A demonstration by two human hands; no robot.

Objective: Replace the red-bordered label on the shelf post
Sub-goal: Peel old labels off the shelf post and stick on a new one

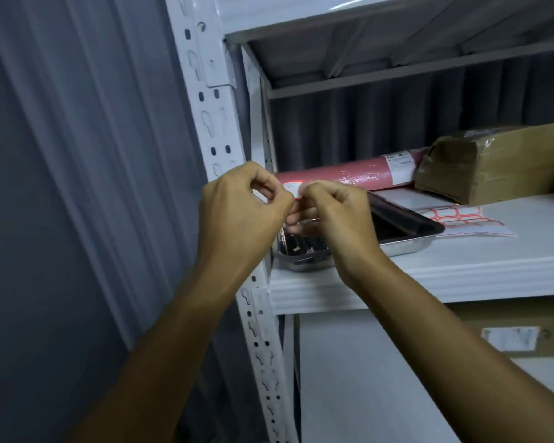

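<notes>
A small white label with a red border (292, 188) is held between both hands, just right of the white perforated shelf post (211, 116). My left hand (240, 212) pinches its left end with curled fingers. My right hand (336, 215) pinches its right end. Both hands hover in front of the post and above the left end of a metal tray (406, 238). On the white shelf (461, 266) to the right lies a sheet of red-bordered labels (467, 219).
A pink plastic-wrapped roll (359, 174) and a taped brown parcel (493, 164) lie at the back of the shelf. Small scraps sit in the tray. Grey curtain hangs to the left of the post. Another shelf is overhead, and a cardboard box (509, 334) sits below.
</notes>
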